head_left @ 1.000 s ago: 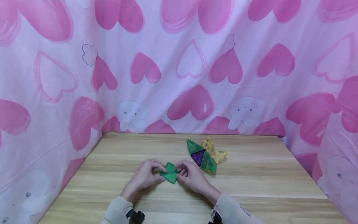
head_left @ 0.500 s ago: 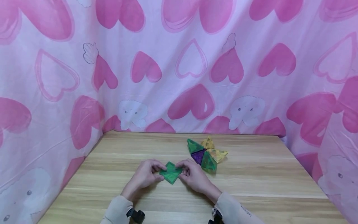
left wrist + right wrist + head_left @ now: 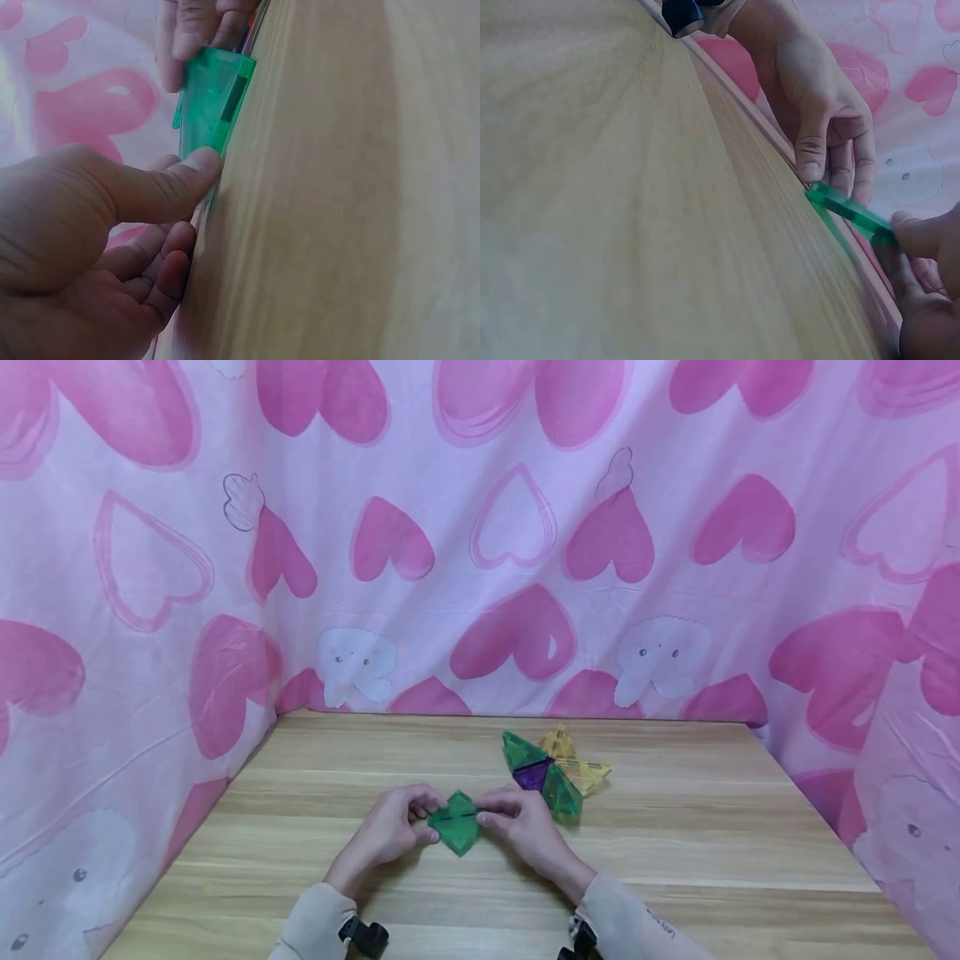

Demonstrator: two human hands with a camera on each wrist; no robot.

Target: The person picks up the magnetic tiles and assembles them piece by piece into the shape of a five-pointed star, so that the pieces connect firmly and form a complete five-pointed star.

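Between my hands, in the head view, are green translucent magnetic tiles [image 3: 457,833], meeting along a dark seam in a diamond-like outline. My left hand [image 3: 396,820] pinches their left corner with thumb and fingers. At the right corner, the thumb and forefinger of my right hand [image 3: 522,827] pinch the tiles. The left wrist view shows one green tile [image 3: 214,97] tilted up from the tabletop, spanning from the left thumb to the right hand's fingers. A green edge [image 3: 847,210] stretches between both hands in the right wrist view, raised above the table.
Beyond my right hand lies a joined fan of triangular magnetic tiles: green [image 3: 561,793], purple [image 3: 531,774] and yellow [image 3: 581,774]. The wooden table [image 3: 360,752] ends at the back against a pink curtain [image 3: 420,635] printed with hearts.
The green tiles have shifted angle between my hands, and a dark seam now shows across them. My right hand's fingers have changed their hold at the right corner; the left hand stays nearly still.
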